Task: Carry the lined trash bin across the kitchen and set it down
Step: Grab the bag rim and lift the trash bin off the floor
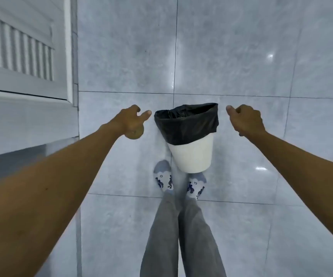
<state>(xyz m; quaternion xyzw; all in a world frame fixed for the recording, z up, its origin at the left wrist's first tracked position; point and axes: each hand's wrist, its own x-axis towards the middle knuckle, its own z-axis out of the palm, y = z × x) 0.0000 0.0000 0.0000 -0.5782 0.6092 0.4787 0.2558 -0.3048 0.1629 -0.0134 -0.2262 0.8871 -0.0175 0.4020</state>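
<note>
Both empty, half-curled hands, left hand (133, 122) and right hand (245, 119), flank the black-lined bin (189, 136).

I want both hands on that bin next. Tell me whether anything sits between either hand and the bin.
Nothing visible does. The left hand and right hand flank the trash bin at rim height, with only bare floor tiles showing in the gaps.

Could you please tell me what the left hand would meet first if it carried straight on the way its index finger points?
Most likely the black liner folded over the rim of the white bin: the left hand points right at it, a small gap away. Depth is uncertain from this view.
</note>
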